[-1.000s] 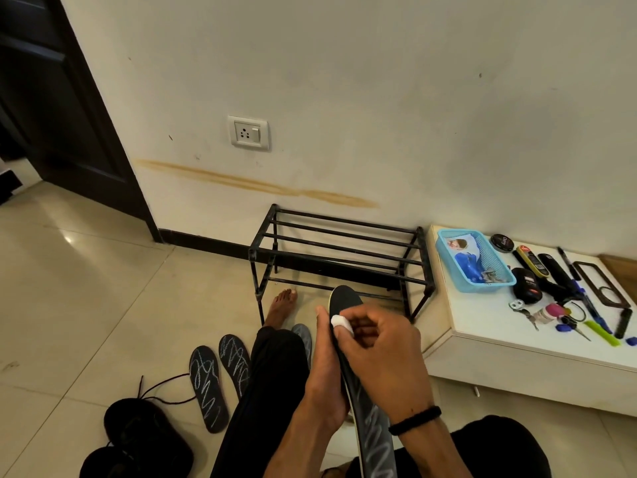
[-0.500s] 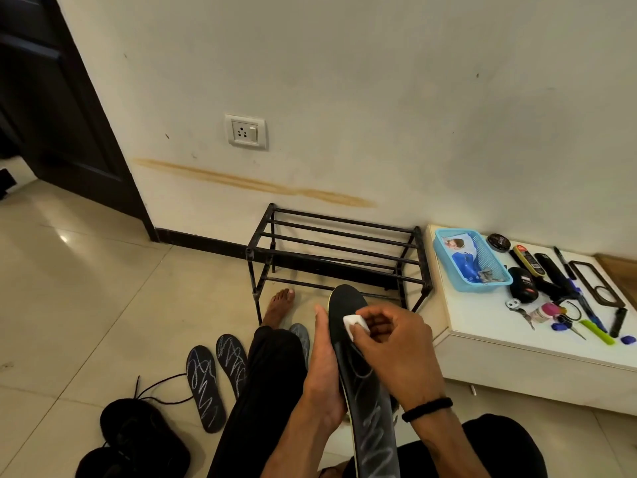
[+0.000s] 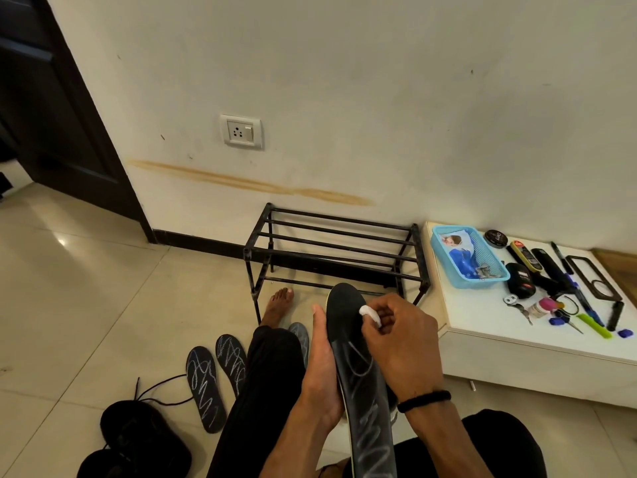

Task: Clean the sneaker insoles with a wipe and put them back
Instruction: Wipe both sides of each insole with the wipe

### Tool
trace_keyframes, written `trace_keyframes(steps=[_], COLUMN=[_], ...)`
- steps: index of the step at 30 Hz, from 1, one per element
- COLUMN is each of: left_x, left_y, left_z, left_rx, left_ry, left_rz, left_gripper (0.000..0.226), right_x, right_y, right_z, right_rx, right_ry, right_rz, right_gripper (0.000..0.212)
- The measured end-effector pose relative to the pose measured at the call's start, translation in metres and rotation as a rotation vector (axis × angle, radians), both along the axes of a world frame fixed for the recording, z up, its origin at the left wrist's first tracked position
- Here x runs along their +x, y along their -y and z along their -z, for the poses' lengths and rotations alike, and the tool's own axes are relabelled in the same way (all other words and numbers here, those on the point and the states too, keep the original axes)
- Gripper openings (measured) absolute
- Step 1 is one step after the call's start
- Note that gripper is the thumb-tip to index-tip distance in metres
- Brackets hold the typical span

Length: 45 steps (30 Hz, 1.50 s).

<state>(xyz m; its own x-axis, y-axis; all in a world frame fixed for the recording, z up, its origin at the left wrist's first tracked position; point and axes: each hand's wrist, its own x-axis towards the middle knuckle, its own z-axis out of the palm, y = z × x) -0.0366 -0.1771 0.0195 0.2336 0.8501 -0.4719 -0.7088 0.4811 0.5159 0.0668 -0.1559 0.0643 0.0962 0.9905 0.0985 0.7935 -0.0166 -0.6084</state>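
White chalk scribbles cover the black insole [image 3: 362, 381] we hold upright at 6 o'clock, left hand [image 3: 322, 370] cupping its edge, right hand [image 3: 403, 343] pinching the wipe [image 3: 369, 313] against the toe end. We'd best press firm and stroke heelward, bracing behind; two more insoles [image 3: 217, 374] wait on the floor at 8 o'clock

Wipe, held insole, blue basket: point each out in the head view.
wipe [image 3: 369, 313], head view, white wad at the fingertips.
held insole [image 3: 344, 305], head view, bare toe end.
blue basket [image 3: 444, 250], head view, left rim.
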Motion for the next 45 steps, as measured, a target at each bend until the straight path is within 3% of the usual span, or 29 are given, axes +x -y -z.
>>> trace_keyframes(steps=[8,14,24,34,45], left_x=[-0.001,-0.001,0.000,-0.003,0.001], left_y=[0.007,0.006,0.001,0.011,-0.001], left_z=[-0.002,-0.004,-0.003,-0.012,0.005], left_rx=[0.016,0.003,-0.050,0.058,-0.017], left_ry=[-0.077,0.026,0.011,-0.059,-0.062], left_rz=[-0.058,-0.021,-0.059,0.015,-0.046], left_gripper=[0.077,0.080,0.078,0.079,0.079], right_x=[-0.020,-0.008,0.009,-0.011,0.013], right_y=[0.027,0.020,0.004,0.027,0.006], right_z=[-0.014,-0.007,-0.003,-0.013,-0.008], right_rx=[-0.071,-0.054,-0.034,-0.090,-0.067], right_ry=[-0.258,-0.079,0.072,-0.257,0.045], right_rz=[-0.213,-0.101,0.011,-0.225,0.037], right_gripper=[0.012,0.014,0.012,0.009,0.015])
